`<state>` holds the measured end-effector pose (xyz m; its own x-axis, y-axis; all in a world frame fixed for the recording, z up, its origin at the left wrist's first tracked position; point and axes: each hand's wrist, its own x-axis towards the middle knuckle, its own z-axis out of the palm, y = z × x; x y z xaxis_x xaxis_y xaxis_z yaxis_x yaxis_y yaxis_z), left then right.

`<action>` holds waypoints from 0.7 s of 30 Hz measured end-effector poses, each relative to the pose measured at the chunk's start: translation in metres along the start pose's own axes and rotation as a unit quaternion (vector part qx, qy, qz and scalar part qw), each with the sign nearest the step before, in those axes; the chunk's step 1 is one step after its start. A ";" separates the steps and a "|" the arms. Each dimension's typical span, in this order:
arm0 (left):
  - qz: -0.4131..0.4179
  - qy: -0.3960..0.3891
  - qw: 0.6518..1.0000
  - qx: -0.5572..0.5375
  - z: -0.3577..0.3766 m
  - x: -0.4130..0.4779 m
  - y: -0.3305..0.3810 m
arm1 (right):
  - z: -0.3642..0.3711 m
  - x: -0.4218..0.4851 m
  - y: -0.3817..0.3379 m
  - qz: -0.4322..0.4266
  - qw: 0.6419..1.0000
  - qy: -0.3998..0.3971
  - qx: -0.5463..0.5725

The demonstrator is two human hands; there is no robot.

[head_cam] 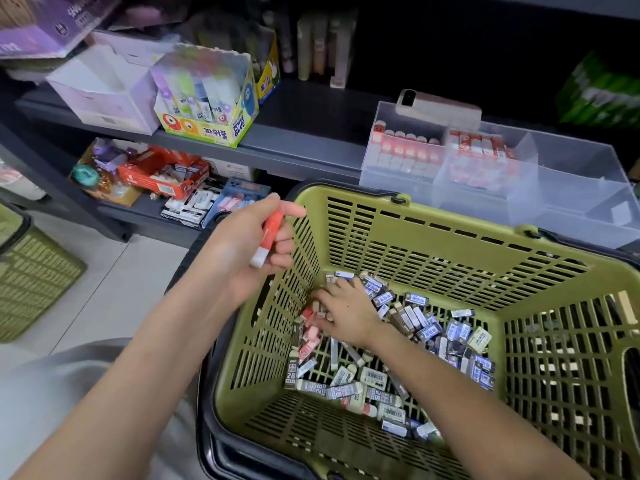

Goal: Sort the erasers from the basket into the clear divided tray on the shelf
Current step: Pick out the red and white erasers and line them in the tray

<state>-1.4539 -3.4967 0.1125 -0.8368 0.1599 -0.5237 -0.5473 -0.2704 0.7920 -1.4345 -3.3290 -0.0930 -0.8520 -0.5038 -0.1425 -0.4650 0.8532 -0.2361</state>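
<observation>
Green plastic shows at the far left, where a second basket [33, 275] stands on the floor tiles. Further right, on the grey shelf [304, 142], a box of glue sticks [207, 105] stands open. Your left hand [247, 252] hangs at the left rim of the green basket [450, 244], its fingers curled round a red eraser [269, 233] whose white end points down. Your right hand [343, 315] is down inside the basket, palm down, fingertips bent into a small cluster of pink erasers [308, 337] by the left wall; you cannot tell whether they grip one or only touch them. To the right of that hand the loose erasers [429, 332], mostly in grey, blue and white sleeves, lie scattered across the basket floor. Beyond the far rim, on the shelf, stands the clear divided tray [571, 202]; its two left compartments hold rows of packed red erasers [405, 152], and a phone [438, 105] rests along its back edge
</observation>
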 end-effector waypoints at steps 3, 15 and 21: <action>-0.003 -0.014 1.000 0.015 0.000 0.000 -0.004 | -0.001 -0.016 0.017 0.015 0.999 0.009 0.027; 0.001 -0.015 1.000 0.022 0.007 -0.004 -0.006 | -0.005 -0.033 0.004 -0.078 0.995 0.028 0.059; 0.007 -0.025 0.999 0.021 0.005 -0.006 -0.006 | 0.017 -0.002 -0.008 -0.064 0.996 -0.048 -0.032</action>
<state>-1.4463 -3.4915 0.1125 -0.8430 0.2034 -0.4979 -0.5356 -0.2320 0.8120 -1.4252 -3.3377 -0.1072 -0.7596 -0.6167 -0.2066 -0.5853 0.7867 -0.1962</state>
